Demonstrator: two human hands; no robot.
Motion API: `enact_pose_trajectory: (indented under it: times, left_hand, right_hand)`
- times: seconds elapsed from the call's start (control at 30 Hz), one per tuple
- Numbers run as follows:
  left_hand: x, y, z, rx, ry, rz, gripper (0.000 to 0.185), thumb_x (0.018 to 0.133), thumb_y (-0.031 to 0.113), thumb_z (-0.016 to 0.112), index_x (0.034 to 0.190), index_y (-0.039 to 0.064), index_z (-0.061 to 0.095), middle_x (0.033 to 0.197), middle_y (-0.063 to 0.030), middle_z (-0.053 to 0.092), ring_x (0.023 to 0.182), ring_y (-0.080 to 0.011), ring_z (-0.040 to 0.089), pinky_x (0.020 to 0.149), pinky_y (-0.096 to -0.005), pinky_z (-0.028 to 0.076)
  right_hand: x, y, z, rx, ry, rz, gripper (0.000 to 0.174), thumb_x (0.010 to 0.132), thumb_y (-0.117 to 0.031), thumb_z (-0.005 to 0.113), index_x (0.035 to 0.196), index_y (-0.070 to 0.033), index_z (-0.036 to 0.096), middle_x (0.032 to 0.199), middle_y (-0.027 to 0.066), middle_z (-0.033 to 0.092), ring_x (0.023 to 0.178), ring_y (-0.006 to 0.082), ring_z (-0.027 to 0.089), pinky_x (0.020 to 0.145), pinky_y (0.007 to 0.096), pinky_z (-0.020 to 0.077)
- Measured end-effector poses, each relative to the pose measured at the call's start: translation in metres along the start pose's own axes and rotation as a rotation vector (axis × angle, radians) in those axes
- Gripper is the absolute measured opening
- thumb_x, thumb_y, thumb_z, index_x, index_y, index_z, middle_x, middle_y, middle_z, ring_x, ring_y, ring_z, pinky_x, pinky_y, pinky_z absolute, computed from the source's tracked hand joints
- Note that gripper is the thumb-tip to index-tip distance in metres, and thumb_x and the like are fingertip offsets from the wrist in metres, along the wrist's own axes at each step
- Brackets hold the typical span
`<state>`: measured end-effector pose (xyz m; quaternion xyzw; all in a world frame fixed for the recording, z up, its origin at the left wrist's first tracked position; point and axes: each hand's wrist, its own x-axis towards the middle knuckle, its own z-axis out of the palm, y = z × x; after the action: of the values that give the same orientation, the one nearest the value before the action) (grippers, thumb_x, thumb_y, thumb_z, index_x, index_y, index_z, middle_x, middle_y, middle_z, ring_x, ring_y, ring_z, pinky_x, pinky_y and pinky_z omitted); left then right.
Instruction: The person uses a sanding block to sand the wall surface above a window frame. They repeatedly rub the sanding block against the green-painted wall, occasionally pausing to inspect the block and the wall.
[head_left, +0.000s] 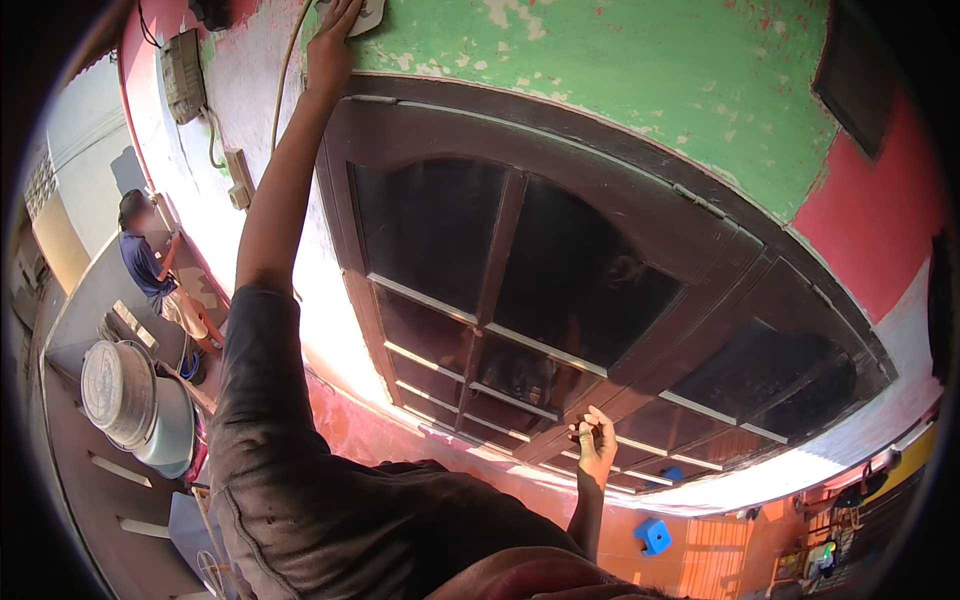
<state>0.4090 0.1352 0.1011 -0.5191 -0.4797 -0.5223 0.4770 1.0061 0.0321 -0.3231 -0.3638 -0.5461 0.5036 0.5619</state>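
My left arm reaches up the wall, and my left hand (330, 56) lies over a pale sheet (367, 16) with dark marks, flat against the green painted wall (600, 67). The fingertips and part of the sheet are cut off by the top edge of the view. The green paint has several chipped, pale patches. Lower down, my right hand (596, 442) hangs in front of the dark brown wooden door (517, 247) with glass panes. Its fingers are loosely curled and apart, with nothing visible in them.
An electric meter box (182, 75) and a cable (289, 67) are on the wall at left. Beyond, a person (150, 255) stands facing the wall. Stacked tubs (124, 394) stand at lower left. A blue plastic stool (652, 536) stands on the orange floor.
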Motion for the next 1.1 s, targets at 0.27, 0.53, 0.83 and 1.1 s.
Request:
enact_pose_trajectory:
  times: [0.27,0.53,0.83,1.1]
  left_hand:
    - [0.007,-0.04,-0.012,-0.049,-0.014,0.034,0.092,0.068,-0.022,0.04,0.152,0.011,0.055,0.159,-0.0202,0.048,0.153,-0.0324,0.039,0.126,-0.0391,0.03]
    - [-0.017,-0.064,0.004,-0.094,-0.12,-0.056,0.09,0.071,-0.024,0.039,0.153,0.01,0.053,0.16,-0.0213,0.047,0.154,-0.0319,0.036,0.127,-0.0396,0.027]
    - [-0.073,-0.017,-0.003,-0.065,-0.029,-0.166,0.091,0.069,-0.022,0.036,0.152,0.009,0.054,0.156,-0.0251,0.049,0.149,-0.0359,0.043,0.125,-0.0421,0.03]
    - [-0.061,-0.02,-0.008,-0.07,0.191,-0.289,0.078,0.075,-0.018,0.038,0.148,0.002,0.057,0.15,-0.0276,0.054,0.147,-0.0391,0.046,0.123,-0.043,0.033]
  right_hand:
    - [0.001,0.016,0.004,-0.021,-0.08,0.125,0.033,0.103,-0.012,0.067,0.135,-0.004,0.062,0.111,0.0046,0.065,0.096,0.0136,0.067,0.082,0.0292,0.0574]
    - [0.0,0.024,-0.007,-0.096,-0.053,0.106,0.032,0.104,-0.011,0.065,0.135,-0.004,0.063,0.11,0.0053,0.067,0.097,0.017,0.069,0.083,0.0297,0.056]
    - [-0.003,0.024,-0.019,-0.139,-0.071,0.126,0.031,0.104,-0.012,0.066,0.135,-0.004,0.063,0.115,0.0044,0.067,0.099,0.0146,0.067,0.085,0.0293,0.0557]
    - [-0.005,0.03,-0.002,-0.205,-0.16,0.097,0.033,0.102,-0.014,0.069,0.134,-0.005,0.065,0.108,0.0043,0.067,0.091,0.0111,0.061,0.082,0.0268,0.0507]
